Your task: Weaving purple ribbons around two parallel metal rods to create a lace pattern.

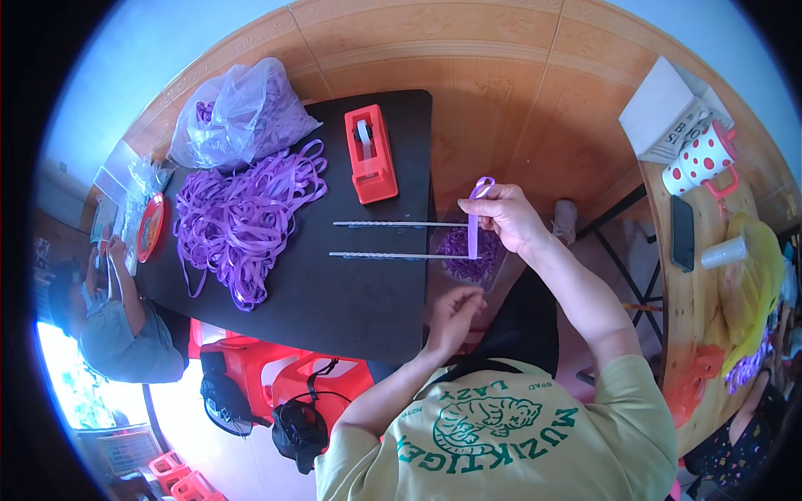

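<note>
The right hand (508, 219) pinches a looped purple ribbon strip (474, 219) upright so it hangs taut, the left hand (455, 313) is half closed below w/ fingertips near its lower end, just beside the black tabletop (368, 292) w/ two rods (388, 240), red tape dispenser (370, 154) & ribbon pile (242, 217) within reach.

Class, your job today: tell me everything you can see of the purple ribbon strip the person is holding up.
The purple ribbon strip is a narrow, flat, glossy band, like satin or plastic. Its top is bent into a small loop, pinched by the right hand. Below the loop it hangs straight down, past the black table edge, in front of a bag of finished purple pieces. The left hand is just under its lower end; contact is unclear.
</note>
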Demonstrator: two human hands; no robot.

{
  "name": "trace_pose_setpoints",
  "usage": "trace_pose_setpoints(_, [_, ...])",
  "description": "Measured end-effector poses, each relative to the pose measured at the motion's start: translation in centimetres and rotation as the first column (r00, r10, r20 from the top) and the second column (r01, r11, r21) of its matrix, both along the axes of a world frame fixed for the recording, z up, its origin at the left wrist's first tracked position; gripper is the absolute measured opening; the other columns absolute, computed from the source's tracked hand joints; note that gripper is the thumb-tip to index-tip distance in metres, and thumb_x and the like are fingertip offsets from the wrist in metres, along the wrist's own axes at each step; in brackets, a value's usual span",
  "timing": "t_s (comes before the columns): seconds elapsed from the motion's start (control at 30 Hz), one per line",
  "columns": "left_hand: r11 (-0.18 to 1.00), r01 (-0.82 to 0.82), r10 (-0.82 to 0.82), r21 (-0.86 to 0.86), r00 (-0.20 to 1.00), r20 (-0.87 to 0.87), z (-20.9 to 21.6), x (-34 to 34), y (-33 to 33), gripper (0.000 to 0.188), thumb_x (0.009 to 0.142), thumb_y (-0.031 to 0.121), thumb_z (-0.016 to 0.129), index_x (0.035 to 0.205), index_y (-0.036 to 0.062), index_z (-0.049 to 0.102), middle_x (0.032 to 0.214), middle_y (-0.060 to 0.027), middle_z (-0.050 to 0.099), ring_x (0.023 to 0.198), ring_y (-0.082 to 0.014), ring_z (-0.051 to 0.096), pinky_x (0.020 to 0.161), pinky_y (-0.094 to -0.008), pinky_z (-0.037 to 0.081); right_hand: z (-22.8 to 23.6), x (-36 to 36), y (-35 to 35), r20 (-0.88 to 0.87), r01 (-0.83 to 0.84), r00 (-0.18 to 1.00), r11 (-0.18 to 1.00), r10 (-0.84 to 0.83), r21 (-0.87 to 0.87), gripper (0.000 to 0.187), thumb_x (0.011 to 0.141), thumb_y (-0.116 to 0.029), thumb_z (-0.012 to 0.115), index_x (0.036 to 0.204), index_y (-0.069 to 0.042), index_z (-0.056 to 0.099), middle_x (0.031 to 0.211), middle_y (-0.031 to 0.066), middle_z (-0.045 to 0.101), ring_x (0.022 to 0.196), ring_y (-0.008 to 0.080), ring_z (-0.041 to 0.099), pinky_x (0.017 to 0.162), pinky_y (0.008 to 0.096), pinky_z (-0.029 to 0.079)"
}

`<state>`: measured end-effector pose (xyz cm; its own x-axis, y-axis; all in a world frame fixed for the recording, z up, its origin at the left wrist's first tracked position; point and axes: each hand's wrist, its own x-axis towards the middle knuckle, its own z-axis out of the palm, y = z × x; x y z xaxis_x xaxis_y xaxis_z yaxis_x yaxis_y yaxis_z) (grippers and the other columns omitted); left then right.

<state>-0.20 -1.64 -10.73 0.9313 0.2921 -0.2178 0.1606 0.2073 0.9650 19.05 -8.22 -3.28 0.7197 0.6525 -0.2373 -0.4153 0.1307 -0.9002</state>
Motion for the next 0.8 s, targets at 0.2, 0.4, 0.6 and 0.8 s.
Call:
trace_pose_setpoints(0.2, [0.981,-0.193,0.193,-0.013,0.970,0.147,-0.3,4.4,1.1,0.018,0.090,0.006,0.057,0.106,-0.0015,0.062,0.089,-0.0056,0.066,0.079,-0.0093,0.059,0.074,-0.0220,0.047,-0.6,0.6,0.5,-0.174,0.035,0.984,0.999,-0.038,-0.021,0.019,0.073,-0.003,0.077,0.067,-0.011,0.061,0.061,-0.0041,0.053,0.053,0.0060,0.044,0.051,0.0201,0.034])
trace_pose_setpoints(0.4, [0.968,-0.248,0.250,-0.039,0.945,0.209,0.2,6.1,1.3,0.021,0.090,0.003,0.057,0.110,-0.0021,0.060,0.092,-0.0043,0.065,0.081,-0.0090,0.058,0.075,-0.0217,0.046,-0.6,0.6,0.7,-0.126,0.045,0.991,0.999,-0.042,0.019,0.021,0.071,-0.002,0.078,0.066,-0.010,0.060,0.060,-0.0041,0.052,0.052,0.0060,0.042,0.051,0.0204,0.034])
trace_pose_setpoints(0.6, [0.939,-0.338,0.336,-0.062,0.864,0.375,1.2,7.8,0.7,0.036,0.089,-0.002,0.053,0.125,-0.0001,0.053,0.105,-0.0062,0.062,0.092,-0.0105,0.057,0.082,-0.0232,0.045,-1.1,0.7,1.0,-0.122,0.035,0.992,0.999,-0.038,-0.030,0.018,0.073,-0.005,0.078,0.066,-0.010,0.062,0.059,-0.0034,0.053,0.050,0.0051,0.042,0.049,0.0206,0.033])
trace_pose_setpoints(0.8, [0.949,-0.314,0.262,0.027,0.834,0.485,0.3,9.4,1.4,0.052,0.088,-0.007,0.051,0.138,0.0051,0.040,0.121,-0.0089,0.055,0.106,-0.0166,0.055,0.092,-0.0285,0.043,-3.0,1.0,1.6,-0.218,-0.003,0.976,0.998,-0.010,-0.062,0.015,0.077,-0.014,0.076,0.068,-0.009,0.064,0.058,-0.0033,0.054,0.052,0.0045,0.044,0.049,0.0203,0.033])
